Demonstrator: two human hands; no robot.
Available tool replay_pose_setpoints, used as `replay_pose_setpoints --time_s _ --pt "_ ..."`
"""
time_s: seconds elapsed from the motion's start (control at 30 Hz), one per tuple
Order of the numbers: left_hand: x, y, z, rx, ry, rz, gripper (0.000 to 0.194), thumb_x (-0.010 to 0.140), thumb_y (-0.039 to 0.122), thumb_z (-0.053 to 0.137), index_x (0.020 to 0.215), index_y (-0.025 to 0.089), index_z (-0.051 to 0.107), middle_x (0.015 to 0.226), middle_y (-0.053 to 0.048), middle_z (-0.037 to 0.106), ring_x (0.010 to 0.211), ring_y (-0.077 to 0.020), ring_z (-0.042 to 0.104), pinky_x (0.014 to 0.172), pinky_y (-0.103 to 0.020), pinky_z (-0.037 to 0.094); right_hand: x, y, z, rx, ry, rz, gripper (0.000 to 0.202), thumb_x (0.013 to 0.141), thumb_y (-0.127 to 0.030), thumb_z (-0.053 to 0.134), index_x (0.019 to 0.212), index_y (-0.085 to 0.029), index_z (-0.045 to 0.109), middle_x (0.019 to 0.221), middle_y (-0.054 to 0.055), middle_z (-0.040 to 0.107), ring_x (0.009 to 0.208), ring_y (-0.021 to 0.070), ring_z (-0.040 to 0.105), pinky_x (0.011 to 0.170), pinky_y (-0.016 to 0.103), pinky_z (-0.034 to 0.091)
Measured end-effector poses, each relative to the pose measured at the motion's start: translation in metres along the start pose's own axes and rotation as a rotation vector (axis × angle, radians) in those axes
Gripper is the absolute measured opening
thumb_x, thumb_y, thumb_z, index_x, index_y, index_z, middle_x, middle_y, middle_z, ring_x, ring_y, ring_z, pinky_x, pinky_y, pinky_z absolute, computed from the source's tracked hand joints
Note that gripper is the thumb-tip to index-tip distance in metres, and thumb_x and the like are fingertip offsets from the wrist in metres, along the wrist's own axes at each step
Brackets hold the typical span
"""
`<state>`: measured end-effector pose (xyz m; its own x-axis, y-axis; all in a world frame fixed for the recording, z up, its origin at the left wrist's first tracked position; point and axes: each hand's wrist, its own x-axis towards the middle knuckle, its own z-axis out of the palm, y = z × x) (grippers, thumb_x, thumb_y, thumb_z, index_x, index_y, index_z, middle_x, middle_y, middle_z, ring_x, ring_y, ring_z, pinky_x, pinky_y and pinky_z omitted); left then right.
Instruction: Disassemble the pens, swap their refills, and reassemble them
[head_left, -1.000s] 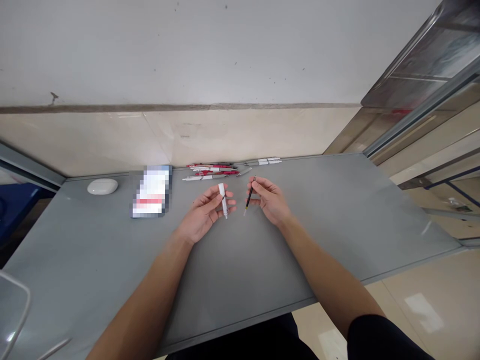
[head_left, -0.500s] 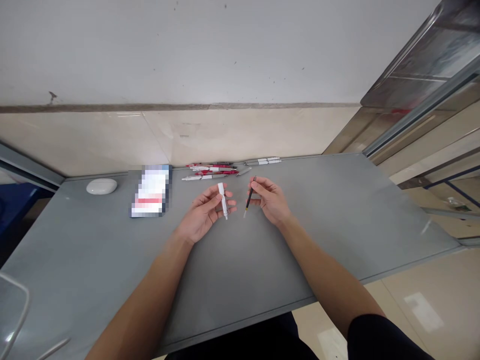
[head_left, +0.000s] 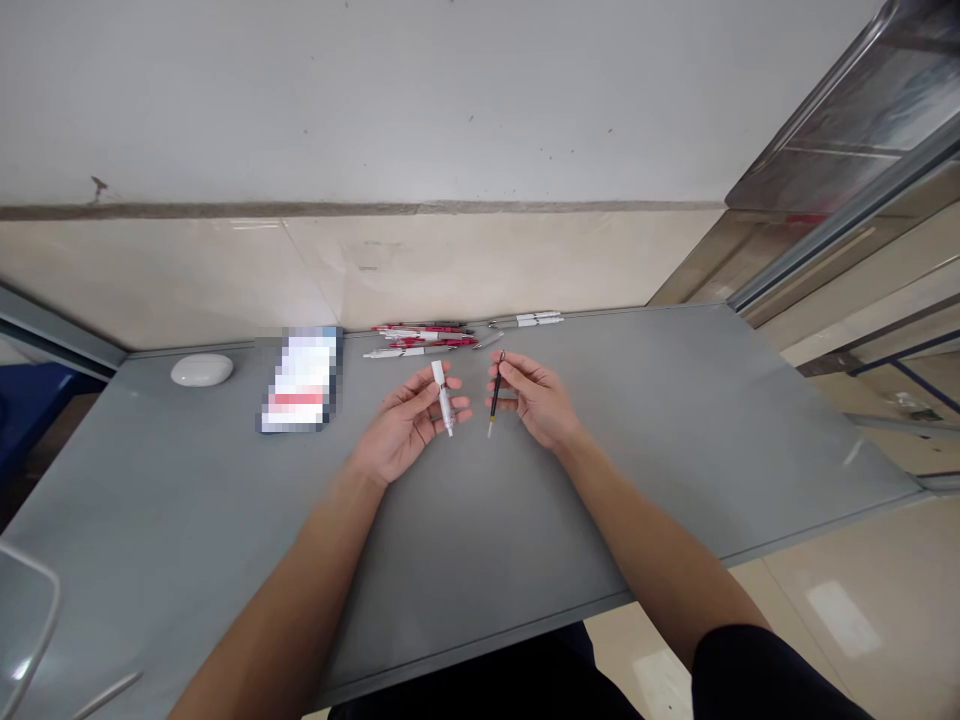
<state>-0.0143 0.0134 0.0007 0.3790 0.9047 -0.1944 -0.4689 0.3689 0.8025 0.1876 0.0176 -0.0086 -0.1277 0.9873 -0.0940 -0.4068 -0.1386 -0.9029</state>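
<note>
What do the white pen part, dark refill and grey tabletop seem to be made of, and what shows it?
White pen part: probably plastic, smooth; its lower length looks partly see-through.
Dark refill: likely plastic, finish too small to judge; its pale tip looks translucent.
Grey tabletop: smooth, dull sheen, perhaps painted metal or laminate; its even colour leaves that open.

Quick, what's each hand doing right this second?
Left hand: closed on a white pen barrel, pinched between thumb and fingers.
Right hand: closed on a thin black pen refill, its pale tip pointing down.
</note>
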Motion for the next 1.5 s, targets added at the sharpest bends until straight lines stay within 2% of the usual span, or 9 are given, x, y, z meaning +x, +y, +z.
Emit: replay_pose_setpoints --time_s 0.37,0.73,0.9,1.23,1.5 --pt "-0.0002 -0.0016 -0.0002 0.03 -0.013 0.003 0.026 0.086 0.02 0.063 0.112 0.02 0.064 0.103 -0.005 0.069 0.089 -0.0202 0.07 0.088 -0.041 0.056 0.0001 0.0009 0.0018 -0.003 0.007 0.002 0.029 0.075 -0.042 0.071 0.099 -0.025 0.07 0.092 0.002 0.061 0.078 0.0127 0.059 0.07 0.033 0.058" --pt "-0.0035 -0.0017 0.0023 0.08 -0.055 0.047 0.027 0.084 0.024 0.068 0.111 0.021 0.064 0.101 -0.004 0.068 0.09 -0.0201 0.068 0.089 -0.04 0.054 0.0001 0.0002 0.003 -0.02 0.086 -0.081 0.024 0.069 -0.038 0.077 0.087 -0.024 0.07 0.084 -0.001 0.061 0.071 0.0126 0.057 0.065 0.034 0.057" --pt "-0.0034 0.0005 0.0026 0.073 -0.025 0.039 0.025 0.083 0.024 0.068 0.108 0.02 0.063 0.099 -0.004 0.068 0.086 -0.0199 0.069 0.083 -0.038 0.056 0.0004 0.0001 0.0042 -0.039 0.092 -0.078 0.023 0.066 -0.037 0.079 0.083 -0.024 0.07 0.081 -0.001 0.061 0.07 0.0127 0.057 0.066 0.034 0.057" --pt "0.0 0.0004 0.0028 0.009 0.072 0.062 0.031 0.078 0.019 0.073 0.105 0.02 0.059 0.096 -0.003 0.069 0.082 -0.0192 0.07 0.086 -0.046 0.056 0.0009 0.0009 0.0028 -0.036 0.093 -0.077 0.022 0.063 -0.034 0.081 0.077 -0.025 0.068 0.084 -0.002 0.062 0.072 0.0123 0.057 0.066 0.034 0.056" --pt "0.0012 -0.0001 0.0057 -0.002 0.134 0.056 0.027 0.076 0.018 0.073 0.099 0.019 0.059 0.09 -0.002 0.068 0.078 -0.0185 0.069 0.083 -0.046 0.057 -0.0024 -0.0032 0.0035 -0.036 0.104 -0.093 0.021 0.063 -0.034 0.08 0.076 -0.025 0.067 0.084 -0.002 0.06 0.072 0.0117 0.055 0.065 0.034 0.057"
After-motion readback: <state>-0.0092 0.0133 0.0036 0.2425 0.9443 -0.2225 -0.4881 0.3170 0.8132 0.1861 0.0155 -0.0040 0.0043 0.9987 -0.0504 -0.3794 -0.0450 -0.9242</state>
